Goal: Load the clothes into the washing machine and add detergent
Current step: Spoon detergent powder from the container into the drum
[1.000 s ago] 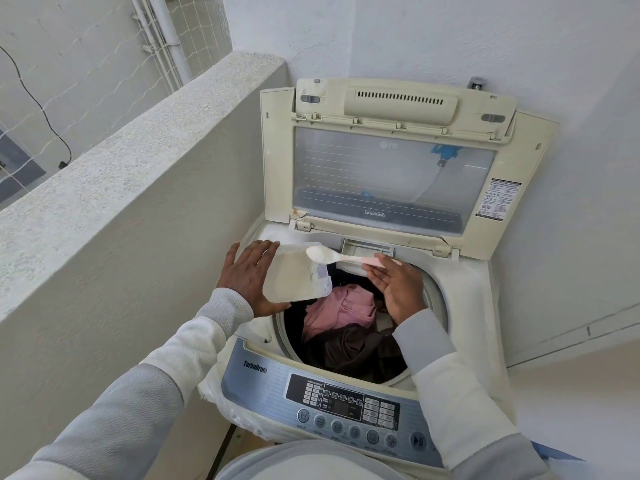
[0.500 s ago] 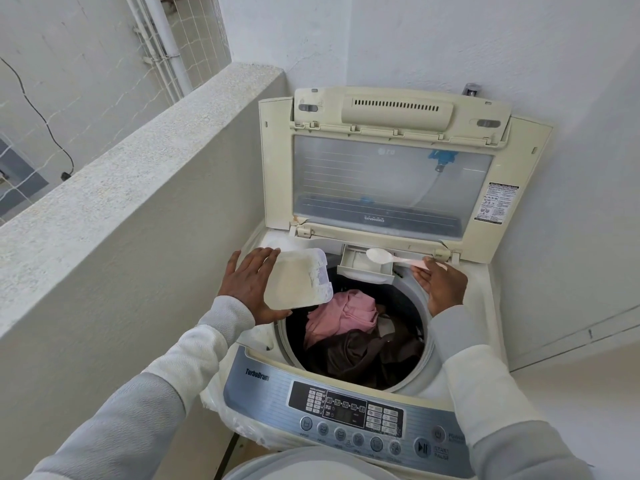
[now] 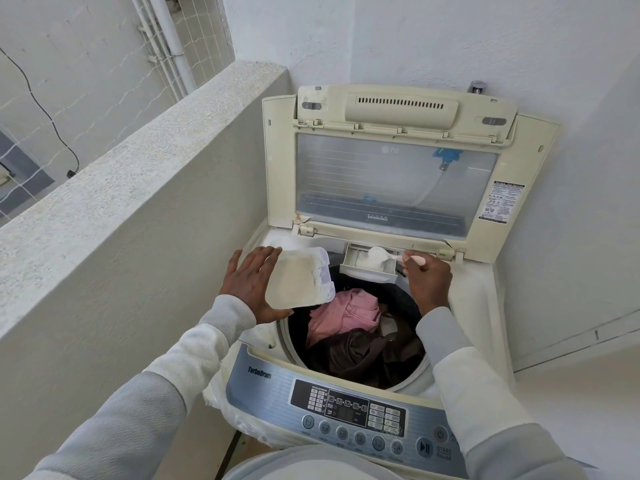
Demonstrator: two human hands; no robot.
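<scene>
- Two pale sleeves reach forward from the bottom edge, the left sleeve (image 3: 149, 386) and the right sleeve (image 3: 485, 393), over the washing machine (image 3: 485, 306).
- Nearest on the machine is the blue-grey control panel (image 3: 346, 410), with a dark display, a row of round buttons and a start/pause button at its right end.
- Crinkled clear plastic wrap (image 3: 221, 400) clings to the machine's front left corner.
- Behind the panel the drum (image 3: 408, 310) is open. The clothes lie inside it: a dark brown garment (image 3: 363, 355) toward the front and a pink garment (image 3: 346, 313) on top of it, further back.
- The left hand (image 3: 252, 285) holds a white detergent tub (image 3: 298, 278) tilted over the drum's left rim. Its fingers are spread flat behind the tub and the thumb hooks under the lower edge.
- The right hand (image 3: 427, 282) pinches the pink handle of a spoon (image 3: 381, 255), fingers curled round it.
- The spoon's bowl, heaped with white powder, sits in the detergent drawer (image 3: 363, 270), which is pulled out at the drum's back edge and already holds white powder.
- The lid (image 3: 391, 174) stands upright behind the drawer, cream-framed with a clear window and a printed label (image 3: 500, 202) on its right side.
- A rough parapet wall (image 3: 121, 168) runs along the left; white walls close the corner behind.
</scene>
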